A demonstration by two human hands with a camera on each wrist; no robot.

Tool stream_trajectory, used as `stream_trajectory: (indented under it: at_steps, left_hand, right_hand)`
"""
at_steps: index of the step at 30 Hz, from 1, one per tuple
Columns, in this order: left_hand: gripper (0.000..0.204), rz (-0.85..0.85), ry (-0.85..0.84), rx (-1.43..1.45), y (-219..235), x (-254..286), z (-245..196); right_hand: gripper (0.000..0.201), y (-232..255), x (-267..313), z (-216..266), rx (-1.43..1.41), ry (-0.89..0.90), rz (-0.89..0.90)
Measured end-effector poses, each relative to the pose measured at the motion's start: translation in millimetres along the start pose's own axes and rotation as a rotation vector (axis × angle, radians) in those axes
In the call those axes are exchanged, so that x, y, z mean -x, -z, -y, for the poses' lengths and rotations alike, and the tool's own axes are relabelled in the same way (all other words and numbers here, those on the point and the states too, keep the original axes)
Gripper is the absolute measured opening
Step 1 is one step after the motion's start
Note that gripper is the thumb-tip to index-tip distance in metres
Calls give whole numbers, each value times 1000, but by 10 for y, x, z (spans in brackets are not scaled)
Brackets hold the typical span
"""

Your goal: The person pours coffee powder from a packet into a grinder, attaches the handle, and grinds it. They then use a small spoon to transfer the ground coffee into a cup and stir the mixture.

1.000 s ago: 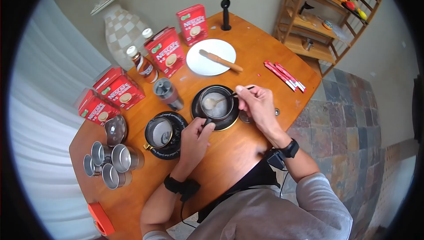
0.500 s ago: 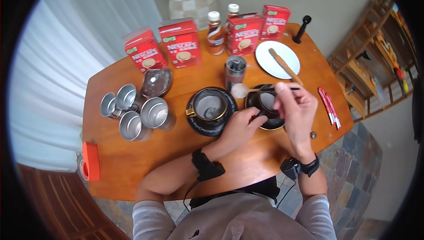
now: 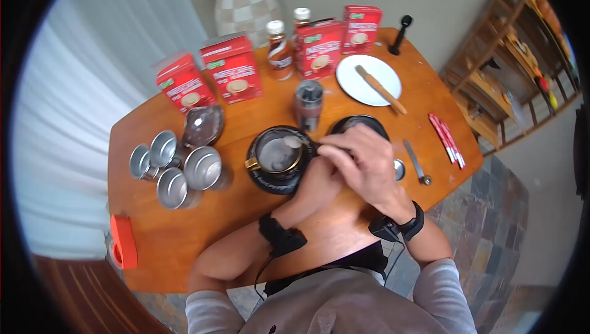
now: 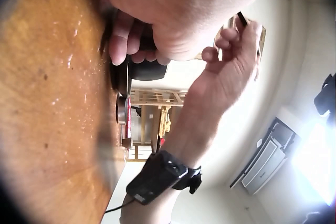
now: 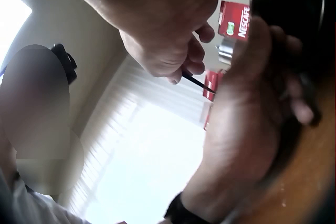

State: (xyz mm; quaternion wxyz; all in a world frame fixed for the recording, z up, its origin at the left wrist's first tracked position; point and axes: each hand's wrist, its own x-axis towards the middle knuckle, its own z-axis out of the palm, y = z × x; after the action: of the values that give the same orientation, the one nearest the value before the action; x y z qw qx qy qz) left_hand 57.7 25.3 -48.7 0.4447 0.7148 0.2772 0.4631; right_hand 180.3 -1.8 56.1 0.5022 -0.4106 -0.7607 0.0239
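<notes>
My right hand [image 3: 365, 162] pinches a spoon by its dark handle [image 5: 197, 83]. The spoon's pale bowl [image 3: 294, 142] is over the left cup [image 3: 268, 153], a black cup with a gold handle and greyish content. That cup stands on a black saucer [image 3: 263, 181] with white lettering. Beneath the right hand, my left hand [image 3: 316, 187] grips the other dark cup [image 4: 149, 70] with curled fingers. In the head view the right hand hides this cup, and only the far part of its dark saucer [image 3: 340, 126] shows. The right wrist view is partly blurred.
A grinder-like cylinder [image 3: 308, 106] stands behind the cups. Several metal cups [image 3: 203, 168] are at left, red Nescafe boxes [image 3: 232, 72] at the back. A brush [image 3: 381, 90] lies on a white plate [image 3: 350, 82]. A metal measuring spoon [image 3: 416, 159] and red sachets [image 3: 445, 140] lie at right.
The spoon has left the right cup and moved left over the left cup, my right hand crossing above the left one. My left hand keeps its hold. The head view has swung round.
</notes>
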Motion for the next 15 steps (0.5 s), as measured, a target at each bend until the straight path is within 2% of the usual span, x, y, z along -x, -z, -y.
stream_trajectory:
  at_steps: [2, 3, 4, 6, 9, 12, 15]
  left_hand:
    - [20, 108, 354, 24, 52, -41, -232]
    - [20, 144, 428, 16, 74, -36, -226]
    - [21, 126, 425, 56, 53, -22, -188]
    - [19, 165, 373, 16, 73, 3, -91]
    - [17, 175, 413, 20, 89, 2, -167]
    - [15, 172, 410, 18, 91, 12, -198]
    - [14, 183, 386, 9, 103, 8, -232]
  right_hand:
    - [9, 245, 47, 1, -49, -223, -145]
    - [7, 394, 51, -14, -32, -277, -177]
    - [8, 481, 108, -74, -76, -402, -236]
    - [10, 675, 203, -169, 13, -450, -249]
    - [11, 840, 328, -230, 222, -426, -169]
    - [10, 815, 457, -333, 390, -239, -85]
    - [10, 731, 538, -421, 447, -165, -105]
